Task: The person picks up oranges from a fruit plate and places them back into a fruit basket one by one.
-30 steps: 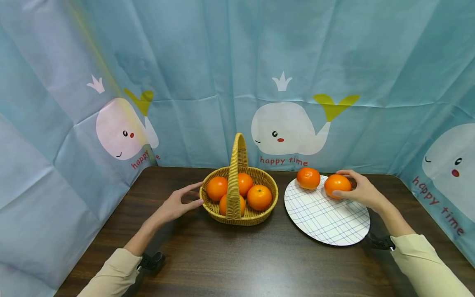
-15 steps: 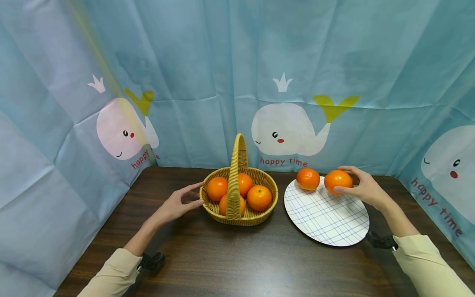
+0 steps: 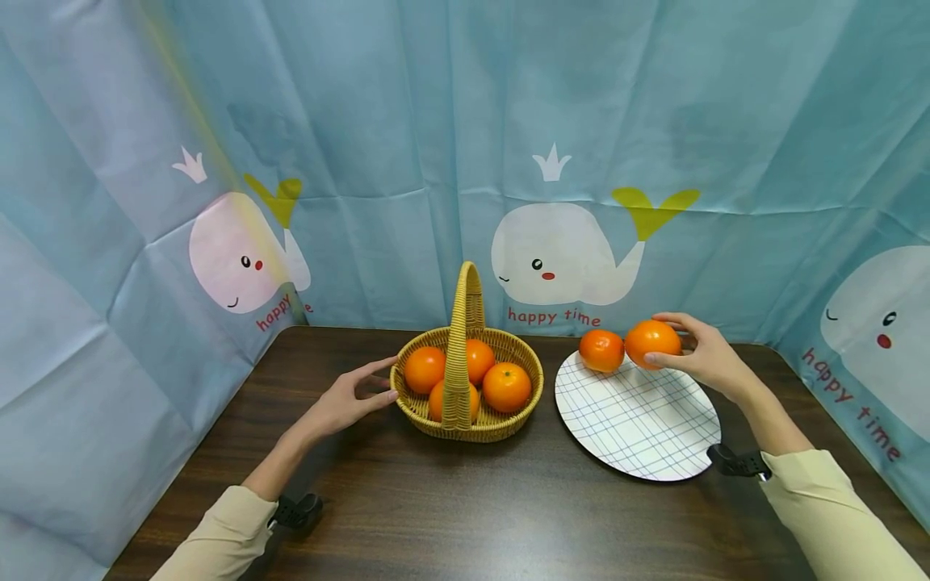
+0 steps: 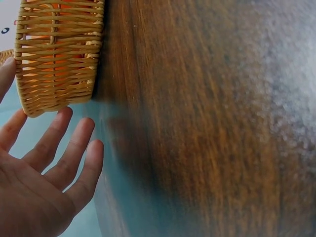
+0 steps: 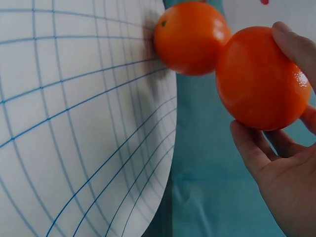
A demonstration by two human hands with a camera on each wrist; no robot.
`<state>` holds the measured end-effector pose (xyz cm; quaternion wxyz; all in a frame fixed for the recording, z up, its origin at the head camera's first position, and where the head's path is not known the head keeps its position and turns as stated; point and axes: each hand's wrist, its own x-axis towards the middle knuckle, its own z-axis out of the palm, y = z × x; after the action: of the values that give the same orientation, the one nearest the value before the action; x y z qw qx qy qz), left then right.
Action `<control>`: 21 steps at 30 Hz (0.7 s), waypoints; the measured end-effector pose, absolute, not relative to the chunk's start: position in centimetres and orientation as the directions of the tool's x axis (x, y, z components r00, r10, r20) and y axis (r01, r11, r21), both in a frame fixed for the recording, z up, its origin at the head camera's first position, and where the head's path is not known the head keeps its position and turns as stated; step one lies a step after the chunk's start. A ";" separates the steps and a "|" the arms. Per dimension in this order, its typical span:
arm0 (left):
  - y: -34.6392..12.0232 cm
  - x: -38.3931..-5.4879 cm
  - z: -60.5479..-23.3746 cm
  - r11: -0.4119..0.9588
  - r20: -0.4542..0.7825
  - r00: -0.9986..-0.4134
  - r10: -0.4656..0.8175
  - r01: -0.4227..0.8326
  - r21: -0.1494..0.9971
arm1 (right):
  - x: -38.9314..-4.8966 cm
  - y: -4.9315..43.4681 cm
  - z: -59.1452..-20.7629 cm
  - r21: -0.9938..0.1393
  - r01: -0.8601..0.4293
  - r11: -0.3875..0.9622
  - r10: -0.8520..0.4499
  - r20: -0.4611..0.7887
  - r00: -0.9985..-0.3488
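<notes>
My right hand [image 3: 701, 355] grips an orange [image 3: 652, 343] [image 5: 261, 79] and holds it just above the far edge of a white checked plate [image 3: 639, 420] [image 5: 74, 138]. A second orange [image 3: 601, 350] [image 5: 190, 37] rests on the plate's far rim, beside the held one. A wicker basket [image 3: 468, 420] [image 4: 57, 54] with a tall handle holds several oranges [image 3: 506, 386]. My left hand [image 3: 349, 399] [image 4: 39, 173] lies with straight fingers at the basket's left side, fingertips at its wall.
The dark wooden table [image 3: 450, 508] is ringed by a blue whale-print curtain [image 3: 465, 161] at the back and both sides. The plate sits right of the basket with a narrow gap between them.
My right hand has lifted the orange off the plate and moved it up and slightly left, toward the other orange. The left hand and basket have stayed still.
</notes>
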<state>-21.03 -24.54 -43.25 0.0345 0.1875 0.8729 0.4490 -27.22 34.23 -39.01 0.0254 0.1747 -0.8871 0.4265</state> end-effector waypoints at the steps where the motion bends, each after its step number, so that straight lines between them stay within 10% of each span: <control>1: -24.6 -21.0 -43.3 0.529 0.106 -0.928 0.358 0.295 0.796 | -27.2 34.1 -38.9 -0.747 -0.332 0.575 -0.288 0.195 -0.937; 21: -24.5 -21.0 -43.1 0.547 0.099 -0.930 0.354 0.292 0.785 | -27.7 29.6 -38.2 -0.785 -0.407 0.467 -0.372 0.243 -0.896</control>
<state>-21.03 -24.49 -43.07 0.0357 0.1838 0.8787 0.4391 -27.70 29.59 -38.16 0.0188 0.2277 -0.8561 0.4635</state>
